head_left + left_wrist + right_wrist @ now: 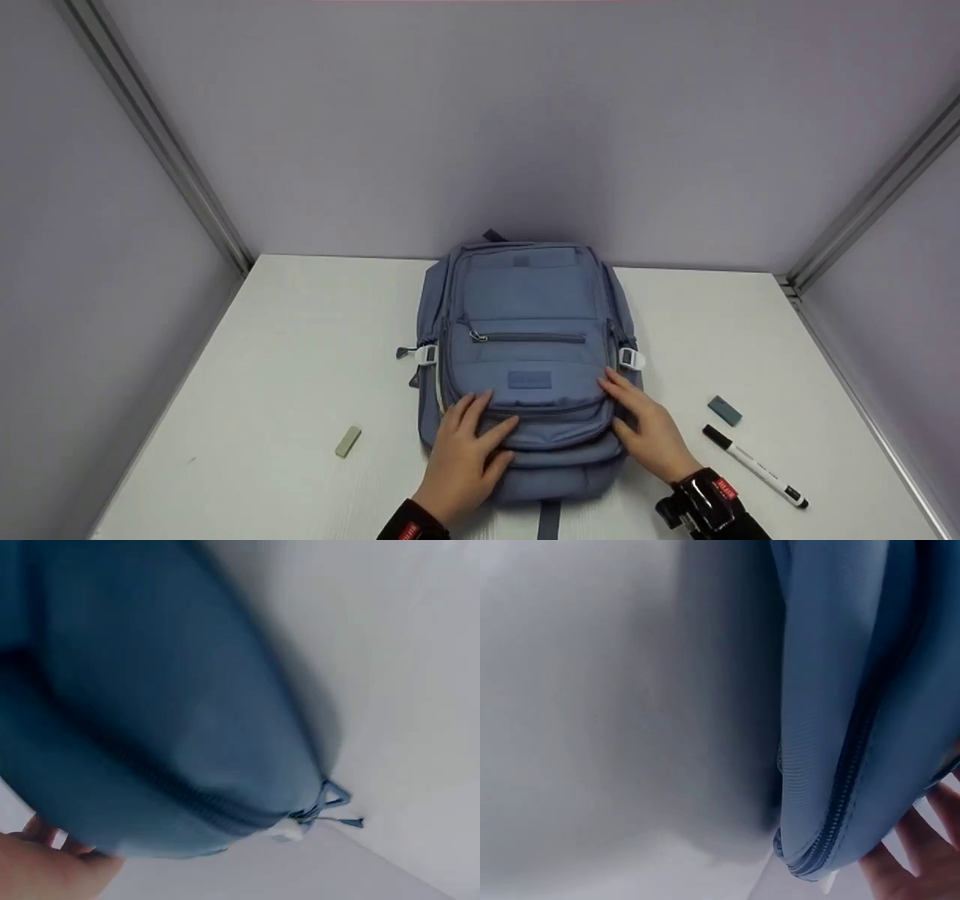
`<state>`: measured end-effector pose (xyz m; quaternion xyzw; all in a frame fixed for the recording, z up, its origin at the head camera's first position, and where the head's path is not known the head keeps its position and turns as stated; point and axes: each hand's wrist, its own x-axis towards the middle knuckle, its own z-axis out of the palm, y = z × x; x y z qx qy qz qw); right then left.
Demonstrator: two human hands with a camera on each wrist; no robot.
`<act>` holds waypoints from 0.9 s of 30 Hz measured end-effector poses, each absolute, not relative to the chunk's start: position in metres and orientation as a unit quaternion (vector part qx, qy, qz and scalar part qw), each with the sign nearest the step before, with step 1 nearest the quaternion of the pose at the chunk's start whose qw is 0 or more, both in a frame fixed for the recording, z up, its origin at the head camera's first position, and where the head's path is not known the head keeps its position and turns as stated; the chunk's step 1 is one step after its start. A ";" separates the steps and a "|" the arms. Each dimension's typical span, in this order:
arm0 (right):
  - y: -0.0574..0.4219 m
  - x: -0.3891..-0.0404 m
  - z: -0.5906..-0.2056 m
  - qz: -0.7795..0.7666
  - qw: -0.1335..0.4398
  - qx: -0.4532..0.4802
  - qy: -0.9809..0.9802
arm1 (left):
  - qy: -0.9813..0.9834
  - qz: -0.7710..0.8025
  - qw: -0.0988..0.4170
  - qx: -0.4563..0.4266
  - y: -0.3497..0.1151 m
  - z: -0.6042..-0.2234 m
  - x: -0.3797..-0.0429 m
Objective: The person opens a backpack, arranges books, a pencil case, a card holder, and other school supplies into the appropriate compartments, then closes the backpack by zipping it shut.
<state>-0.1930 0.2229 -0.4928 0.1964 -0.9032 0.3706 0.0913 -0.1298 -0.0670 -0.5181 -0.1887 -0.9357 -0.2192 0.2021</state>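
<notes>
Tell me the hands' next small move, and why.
Probably lift the right hand off the blue fabric backpack toward the black-capped white marker: it lies loose beside that hand, and the left hand, on the backpack's front, could steady it.

A white table (pixel 300 337) stands against a plain, pale lavender-grey back wall (pixel 337 135), flanked by a left wall (pixel 90 262) and a right wall (pixel 900 262) of similar tone. Grey metal posts mark both corners, the left post (pixel 161 142) and the right post (pixel 877 196) slanting across the head camera's view. A narrow metal strip (pixel 870 421) runs beside the table's right edge. Soft, even light fills the enclosure, while a blurred shadow (pixel 525 172) darkens the middle of the back wall.
</notes>
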 end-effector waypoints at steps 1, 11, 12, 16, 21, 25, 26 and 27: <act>0.223 -0.192 -0.493 0.373 0.089 0.194 -0.903 | -0.940 -0.208 0.190 -0.193 -0.067 -0.522 -0.128; 0.228 -0.238 -0.472 0.369 0.120 0.109 -0.915 | -0.942 -0.184 0.198 -0.200 -0.063 -0.528 -0.121; 0.227 -0.246 -0.469 0.363 0.107 0.099 -0.920 | -0.942 -0.186 0.195 -0.198 -0.063 -0.528 -0.121; 0.225 -0.278 -0.460 0.334 0.044 0.084 -0.938 | -0.942 -0.189 0.199 -0.191 -0.062 -0.531 -0.122; 0.224 -0.298 -0.464 0.304 0.014 0.073 -0.950 | -0.939 -0.186 0.216 -0.191 -0.060 -0.535 -0.123; 0.224 -0.296 -0.469 0.286 0.056 0.068 -0.954 | -0.941 -0.189 0.210 -0.188 -0.057 -0.536 -0.121; 0.224 -0.294 -0.468 0.278 0.066 0.070 -0.956 | -0.941 -0.190 0.208 -0.186 -0.057 -0.536 -0.120; 0.225 -0.291 -0.468 0.268 0.074 0.075 -0.958 | -0.942 -0.190 0.205 -0.184 -0.056 -0.536 -0.119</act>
